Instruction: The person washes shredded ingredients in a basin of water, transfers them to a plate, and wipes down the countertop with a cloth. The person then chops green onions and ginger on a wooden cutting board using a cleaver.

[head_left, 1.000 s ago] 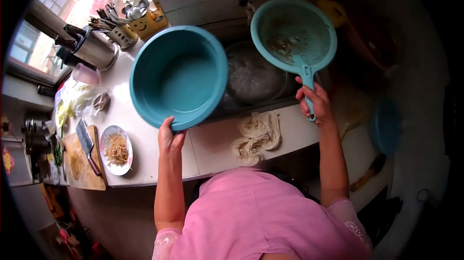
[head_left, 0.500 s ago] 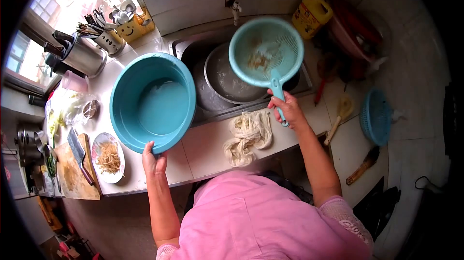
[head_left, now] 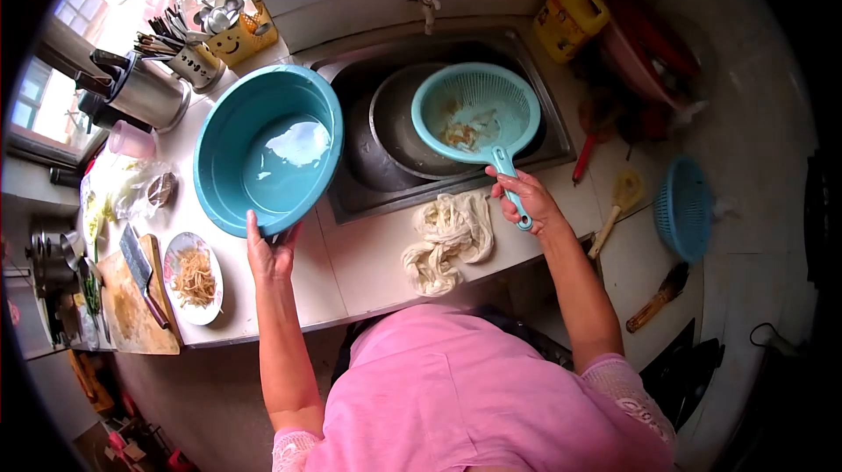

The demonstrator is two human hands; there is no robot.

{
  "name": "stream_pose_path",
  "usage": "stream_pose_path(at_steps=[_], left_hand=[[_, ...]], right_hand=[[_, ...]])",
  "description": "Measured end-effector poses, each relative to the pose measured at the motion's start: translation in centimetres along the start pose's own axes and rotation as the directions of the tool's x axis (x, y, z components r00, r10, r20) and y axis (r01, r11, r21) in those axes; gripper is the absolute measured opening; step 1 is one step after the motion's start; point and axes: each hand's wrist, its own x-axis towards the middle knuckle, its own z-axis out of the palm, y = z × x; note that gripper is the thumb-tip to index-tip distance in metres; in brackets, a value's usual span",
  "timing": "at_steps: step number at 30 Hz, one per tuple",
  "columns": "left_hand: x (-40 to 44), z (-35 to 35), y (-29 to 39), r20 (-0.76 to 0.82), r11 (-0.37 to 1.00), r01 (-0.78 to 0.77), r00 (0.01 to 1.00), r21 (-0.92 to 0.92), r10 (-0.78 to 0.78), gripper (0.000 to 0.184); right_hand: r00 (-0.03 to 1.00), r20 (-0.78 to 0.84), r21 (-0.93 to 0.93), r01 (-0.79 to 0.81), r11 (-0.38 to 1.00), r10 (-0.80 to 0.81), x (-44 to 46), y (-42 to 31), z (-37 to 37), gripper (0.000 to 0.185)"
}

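My left hand [head_left: 274,248] grips the lower rim of a teal basin [head_left: 232,156], which is tilted over the counter left of the sink; light reflects off its bottom. In my right hand [head_left: 529,197] is the handle of a light-teal strainer [head_left: 476,112] with some brownish food bits in it. The strainer hangs over the right part of the sink [head_left: 355,196], above a round metal basin [head_left: 395,125] that sits inside. A crumpled cream cloth [head_left: 449,239] lies on the counter edge between my hands.
Left on the counter [head_left: 307,283] are a plate [head_left: 210,301] of shredded food, a cleaver [head_left: 138,263] on a cutting board [head_left: 127,305], bagged vegetables and utensil holders. A tap [head_left: 429,5] is behind the sink. Rightward stand a yellow jug [head_left: 568,23], a blue basket [head_left: 684,210] and brushes.
The strainer has come down and slightly left, lower over the sink. The teal basin has shifted left and is tilted more. Both hands keep their holds, and the view has shifted.
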Motion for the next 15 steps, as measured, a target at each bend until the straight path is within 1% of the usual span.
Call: stream_pose_path(at_steps=[1,2,3,5,6,8,11,12,13,15], left_hand=[[-0.6,0.5,0.1,-0.015,0.999,-0.042,0.999,-0.007,0.042,0.067],[-0.9,0.2,0.0,0.021,0.999,-0.053,0.998,0.004,0.052,0.072],[-1.1,-0.4,-0.2,0.017,0.998,-0.056,0.998,0.005,0.056,0.072],[-1.5,-2.3,-0.9,0.112,0.997,-0.064,0.992,0.052,0.058,0.071],[-2.3,-3.6,-1.4,0.053,0.993,-0.015,0.999,0.120,0.008,0.070],[-3.6,-5.2,-2.0,0.044,0.991,-0.034,0.999,0.132,0.029,0.067],[-5.6,-7.8,-2.0,-0.033,0.983,-0.041,0.998,0.176,0.048,0.064],[-6.2,-8.8,-1.7,-0.082,0.987,-0.032,0.996,0.159,0.045,0.062],[-6.3,-9.9,-1.3,-0.100,0.987,-0.042,0.993,0.152,0.058,0.062],[-6.6,-13.7,-0.1,-0.201,0.995,-0.076,0.976,0.066,0.088,0.060]], right_hand=[[1.000,0.007,-0.008,-0.010,1.000,0.010,-0.2,0.1,0.3,0.033],[1.000,0.018,-0.032,0.017,0.999,-0.016,-0.6,-0.1,0.7,0.034],[1.000,0.023,-0.032,0.013,0.999,-0.013,-0.8,-0.2,1.0,0.034],[0.995,0.080,0.006,0.065,0.998,-0.065,-1.1,-0.3,1.4,0.035],[0.994,0.095,0.006,0.060,0.998,-0.061,-1.1,-0.4,1.7,0.035],[0.986,0.119,-0.213,0.143,0.967,-0.119,-1.1,-0.3,2.5,0.036],[0.985,0.138,-0.214,0.136,0.967,-0.108,-0.7,0.1,3.4,0.037],[0.989,0.124,-0.179,0.106,0.978,-0.085,-0.5,0.3,3.8,0.038],[0.990,0.125,-0.189,0.094,0.977,-0.071,-0.2,0.4,4.1,0.038],[0.992,0.105,-0.143,0.087,0.986,-0.072,0.5,1.4,4.1,0.038]])
